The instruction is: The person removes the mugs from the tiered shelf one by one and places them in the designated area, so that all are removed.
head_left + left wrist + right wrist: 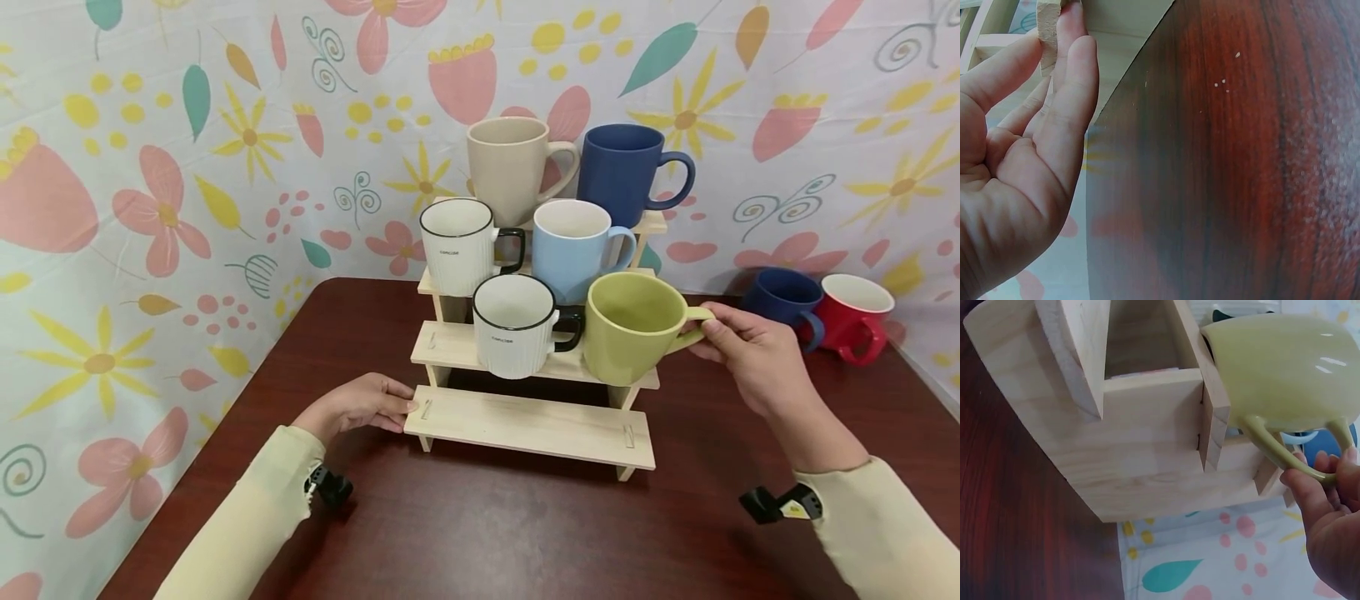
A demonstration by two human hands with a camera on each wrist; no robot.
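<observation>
My right hand (757, 354) pinches the handle of a yellow-green mug (626, 333), which sits at the right end of the second step from the bottom. The right wrist view shows thumb and fingers on that handle, the mug's base at the step's edge. With my left hand (367, 402) I grip the left end of the lowest step of a wooden tiered rack (525, 421). In the left wrist view the board's end lies between thumb and fingers. Left of the green mug stands a white mug (510, 346) with a black rim and black handle.
Higher up on the rack stand another white mug (453, 258), a light blue mug (566, 258), a beige mug (506, 167) and a dark blue mug (618, 171). Behind my right hand, a navy mug (780, 296) and a red mug (847, 312) sit on the dark table (480, 533).
</observation>
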